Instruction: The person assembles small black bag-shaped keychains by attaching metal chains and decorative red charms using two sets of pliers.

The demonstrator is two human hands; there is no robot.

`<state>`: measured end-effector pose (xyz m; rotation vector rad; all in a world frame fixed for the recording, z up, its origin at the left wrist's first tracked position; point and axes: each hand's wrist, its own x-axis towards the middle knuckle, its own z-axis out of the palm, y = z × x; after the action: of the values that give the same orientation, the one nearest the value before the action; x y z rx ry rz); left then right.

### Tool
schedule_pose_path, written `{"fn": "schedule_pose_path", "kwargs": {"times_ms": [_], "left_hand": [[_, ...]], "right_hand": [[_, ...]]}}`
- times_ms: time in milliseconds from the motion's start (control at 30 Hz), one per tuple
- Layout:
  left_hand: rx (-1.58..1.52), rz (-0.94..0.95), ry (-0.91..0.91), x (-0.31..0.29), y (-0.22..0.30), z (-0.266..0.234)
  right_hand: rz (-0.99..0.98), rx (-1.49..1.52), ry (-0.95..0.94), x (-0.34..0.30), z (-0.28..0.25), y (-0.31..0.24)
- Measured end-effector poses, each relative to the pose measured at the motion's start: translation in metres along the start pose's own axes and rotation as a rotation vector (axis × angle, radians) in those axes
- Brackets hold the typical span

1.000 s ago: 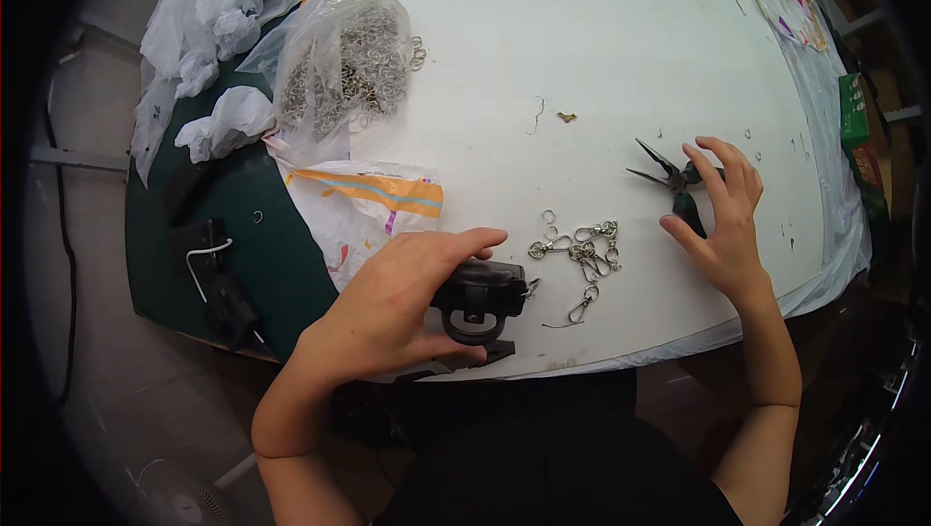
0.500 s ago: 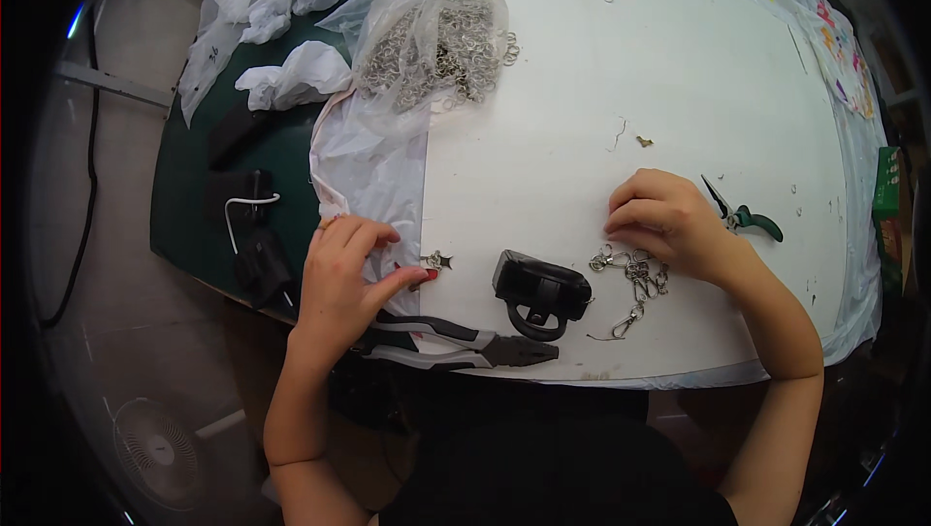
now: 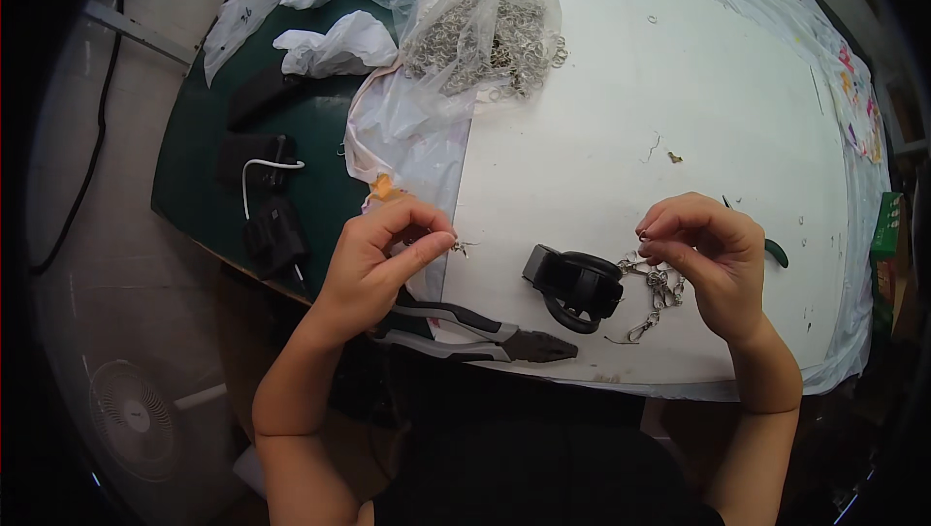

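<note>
My left hand (image 3: 373, 264) pinches a small silvery metal piece (image 3: 460, 248) between thumb and forefinger, above the left edge of the white tabletop. To the right, my right hand (image 3: 716, 259) is closed in a pinch beside a heap of silver swivel snap hooks (image 3: 661, 290). Something tiny and dark shows at its fingertips, too small to name. Between the hands sits a black device (image 3: 574, 282) with a rounded loop, its near side close to the hooks. Large grey-and-black pliers (image 3: 538, 346) lie below it, their handles toward my left wrist.
A clear plastic bag (image 3: 456, 70) of many metal rings lies at the far left of the white board. Green-handled pliers (image 3: 776, 253) are partly hidden behind my right hand. Black boxes and a white cable (image 3: 245, 191) rest on the green surface at left.
My left hand has lifted the small metal piece off the board. My right hand has come away from over the snap hooks and now pinches. The whole view has shifted slightly.
</note>
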<state>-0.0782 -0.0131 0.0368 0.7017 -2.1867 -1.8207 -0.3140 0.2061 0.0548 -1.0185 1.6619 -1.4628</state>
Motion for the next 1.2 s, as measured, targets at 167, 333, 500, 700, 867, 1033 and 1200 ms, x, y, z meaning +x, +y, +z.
{"fn": "schedule_pose_path", "kwargs": {"times_ms": [167,333,500,700,867,1033,1200], "left_hand": [[-0.372,-0.153,-0.027,0.002,0.023,0.005],[-0.506,-0.129,-0.077,0.0,0.033,0.016],[-0.555,-0.121,-0.082,-0.005,0.042,0.02],[-0.568,-0.137,-0.128,-0.008,0.047,0.018],[-0.636,0.009,-0.12,-0.003,0.034,0.026],[-1.039,-0.052,-0.242,-0.001,0.035,0.039],[-1.029,-0.101,-0.266,-0.005,0.036,0.036]], "right_hand": [[-0.049,0.001,-0.067,0.008,0.02,-0.023],[-0.178,-0.059,-0.222,0.023,0.038,-0.03],[-0.152,-0.07,-0.331,0.027,0.044,-0.034],[-0.134,-0.018,-0.334,0.03,0.05,-0.034],[-0.058,0.094,-0.268,0.028,0.051,-0.036],[0.062,0.32,-0.238,0.029,0.05,-0.033],[0.311,0.572,-0.236,0.026,0.044,-0.042]]}}
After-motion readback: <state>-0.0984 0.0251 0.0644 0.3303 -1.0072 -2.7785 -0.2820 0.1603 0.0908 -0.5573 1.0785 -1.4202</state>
